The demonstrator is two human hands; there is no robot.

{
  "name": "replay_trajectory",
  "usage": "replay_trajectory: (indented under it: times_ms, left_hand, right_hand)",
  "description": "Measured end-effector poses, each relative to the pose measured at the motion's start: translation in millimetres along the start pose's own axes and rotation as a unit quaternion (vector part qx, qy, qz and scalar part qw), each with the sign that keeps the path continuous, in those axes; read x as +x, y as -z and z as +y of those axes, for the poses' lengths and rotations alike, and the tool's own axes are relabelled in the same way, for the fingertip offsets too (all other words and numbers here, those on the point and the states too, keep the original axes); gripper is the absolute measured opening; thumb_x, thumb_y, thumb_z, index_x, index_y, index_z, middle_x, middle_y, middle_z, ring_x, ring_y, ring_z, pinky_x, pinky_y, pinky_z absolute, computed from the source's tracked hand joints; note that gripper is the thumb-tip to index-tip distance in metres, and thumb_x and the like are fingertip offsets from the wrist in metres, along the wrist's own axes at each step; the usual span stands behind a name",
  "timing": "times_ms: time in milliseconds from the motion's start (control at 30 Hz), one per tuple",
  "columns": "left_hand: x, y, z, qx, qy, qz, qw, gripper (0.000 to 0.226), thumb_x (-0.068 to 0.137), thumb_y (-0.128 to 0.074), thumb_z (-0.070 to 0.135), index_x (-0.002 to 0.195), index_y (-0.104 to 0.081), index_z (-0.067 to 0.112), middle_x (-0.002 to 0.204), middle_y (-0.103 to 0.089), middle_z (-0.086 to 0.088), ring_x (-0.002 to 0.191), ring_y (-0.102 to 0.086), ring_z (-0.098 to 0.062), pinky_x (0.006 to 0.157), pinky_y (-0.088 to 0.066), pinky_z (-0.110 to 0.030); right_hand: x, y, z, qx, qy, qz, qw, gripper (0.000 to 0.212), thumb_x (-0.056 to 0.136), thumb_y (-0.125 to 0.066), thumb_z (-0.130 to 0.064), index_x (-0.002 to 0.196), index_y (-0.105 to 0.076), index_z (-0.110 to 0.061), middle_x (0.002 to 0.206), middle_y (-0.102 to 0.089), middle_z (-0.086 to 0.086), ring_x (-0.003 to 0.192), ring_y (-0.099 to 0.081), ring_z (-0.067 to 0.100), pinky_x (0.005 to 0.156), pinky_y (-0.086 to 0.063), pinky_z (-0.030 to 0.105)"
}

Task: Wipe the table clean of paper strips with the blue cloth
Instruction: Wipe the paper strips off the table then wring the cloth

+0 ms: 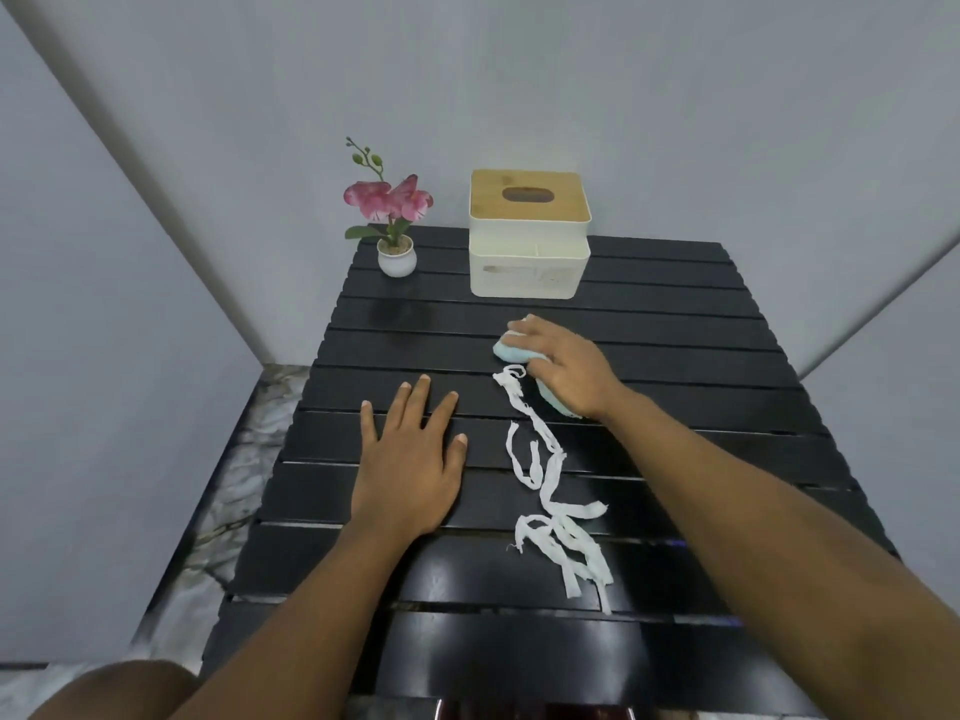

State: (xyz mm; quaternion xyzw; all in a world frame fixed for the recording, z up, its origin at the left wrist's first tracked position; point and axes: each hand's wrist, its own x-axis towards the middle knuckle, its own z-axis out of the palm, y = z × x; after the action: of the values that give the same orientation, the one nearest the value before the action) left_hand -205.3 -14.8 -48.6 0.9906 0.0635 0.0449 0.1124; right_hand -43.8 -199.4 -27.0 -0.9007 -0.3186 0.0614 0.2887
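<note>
A black slatted table (675, 324) fills the middle of the view. White paper strips (550, 491) lie in a tangled line down its centre, from just under my right hand toward the near edge. My right hand (566, 366) presses down on the light blue cloth (506, 350), which is bunched under the palm and fingers at the top end of the strips. My left hand (410, 459) rests flat on the table with fingers spread, to the left of the strips and apart from them.
A white tissue box with a wooden lid (529, 236) stands at the back centre. A small white pot with a pink orchid (395, 236) stands at the back left. Grey walls surround the table; marble floor (244, 459) shows on the left.
</note>
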Motion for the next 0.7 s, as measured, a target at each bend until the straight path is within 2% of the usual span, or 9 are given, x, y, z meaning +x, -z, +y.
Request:
replay_trajectory:
  times_ms: [100,200,300,400,467,533,600,700]
  left_hand:
    - [-0.3,1.8,0.3,-0.005,0.002,-0.004,1.0,0.055,0.097,-0.021,0.047,0.149,-0.023,0.03,0.161,-0.011,-0.002,0.147,-0.004,-0.019,0.117,0.004,-0.052]
    - [-0.2,2.7,0.1,-0.007,0.003,-0.009,1.0,0.054,0.097,-0.025,0.045,0.148,-0.024,0.03,0.161,-0.011,-0.002,0.147,-0.004,-0.019,0.117,0.004,-0.053]
    - [-0.7,3.5,1.1,-0.008,0.003,-0.006,1.0,0.054,0.097,-0.027,0.045,0.148,-0.025,0.029,0.161,-0.012,-0.003,0.147,-0.005,-0.02,0.117,0.002,-0.053]
    - [-1.5,4.0,2.0,-0.008,0.001,-0.004,1.0,0.053,0.097,-0.028,0.045,0.148,-0.027,0.028,0.16,-0.014,-0.004,0.147,-0.008,-0.021,0.117,0.001,-0.054]
    - [-1.2,4.5,1.5,-0.007,-0.001,-0.006,1.0,0.054,0.097,-0.028,0.045,0.148,-0.027,0.028,0.16,-0.015,-0.004,0.147,-0.008,-0.022,0.117,0.001,-0.054]
    - [-2.2,5.3,1.5,-0.005,-0.003,-0.007,1.0,0.054,0.097,-0.027,0.046,0.148,-0.027,0.028,0.16,-0.015,-0.005,0.147,-0.008,-0.022,0.117,0.001,-0.054]
    - [-3.3,6.2,1.6,-0.003,-0.005,-0.009,1.0,0.054,0.097,-0.026,0.046,0.149,-0.026,0.027,0.16,-0.015,-0.005,0.147,-0.008,-0.022,0.117,0.001,-0.053]
    - [-2.8,6.9,1.7,-0.003,-0.004,-0.012,1.0,0.055,0.097,-0.026,0.046,0.149,-0.026,0.027,0.16,-0.015,-0.005,0.147,-0.008,-0.023,0.117,0.001,-0.053]
  right_hand:
    - [-41.3,-3.6,-15.2,0.025,0.066,-0.034,0.997,0.044,0.084,-0.045,-0.021,0.124,-0.064,-0.026,0.141,-0.051,-0.009,0.137,-0.035,0.008,0.109,-0.033,0.035]
    - [-94.2,-9.0,-33.8,0.061,0.072,-0.06,0.994,0.049,0.075,-0.048,-0.013,0.118,-0.068,-0.026,0.138,-0.053,-0.012,0.136,-0.037,0.005,0.108,-0.037,0.041]
    - [-139.5,-17.2,-51.8,0.107,0.06,-0.06,0.991,0.049,0.07,-0.05,-0.008,0.111,-0.071,-0.025,0.133,-0.057,-0.015,0.133,-0.039,0.0,0.109,-0.037,0.037]
    - [-153.5,-18.1,-58.6,0.217,0.011,-0.013,0.976,0.046,0.069,-0.05,-0.002,0.105,-0.074,-0.018,0.125,-0.063,-0.011,0.126,-0.048,0.0,0.107,-0.038,0.027]
    - [-145.5,-10.1,-53.0,0.27,-0.039,0.068,0.96,0.044,0.071,-0.052,0.003,0.104,-0.073,-0.016,0.122,-0.065,-0.007,0.12,-0.054,0.002,0.105,-0.04,0.024]
    - [-129.2,2.9,-35.8,0.234,-0.096,0.171,0.952,0.04,0.075,-0.055,0.005,0.105,-0.073,-0.016,0.121,-0.065,-0.005,0.118,-0.056,0.005,0.107,-0.039,0.025]
    - [-112.5,16.1,-13.9,0.115,-0.156,0.221,0.956,0.035,0.083,-0.055,-0.004,0.111,-0.071,-0.017,0.128,-0.062,-0.004,0.123,-0.052,0.01,0.108,-0.035,0.027]
    - [-98.9,14.7,4.1,-0.017,-0.194,0.143,0.97,0.041,0.09,-0.049,-0.016,0.129,-0.059,-0.019,0.145,-0.047,-0.005,0.139,-0.032,0.012,0.11,-0.028,0.033]
